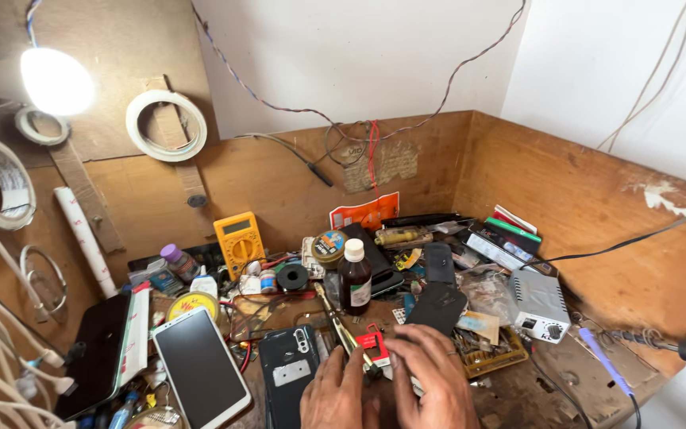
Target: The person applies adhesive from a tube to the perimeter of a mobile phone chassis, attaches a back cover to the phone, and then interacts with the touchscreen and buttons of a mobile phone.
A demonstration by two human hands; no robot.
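Phone back cover (290,373), black, flat on the cluttered wooden bench (589,365) right at the bottom middle, camera cutout facing up. Just left of it, bigger white-screened phone (202,367) lying face up at a slant. Left hand (341,391) and right hand (430,373) close together just right of the black cover, fingers curled over something small; can't tell exactly what's pinched in there. Brass-coloured tweezers (337,324) poking up and away from between both hands, seemingly gripped by the left. Small red piece (372,345) tucked right against the fingertips. Behind that, dark brown bottle (354,278) with white cap standing upright. Further back, yellow multimeter (239,241) leaning on the back board.
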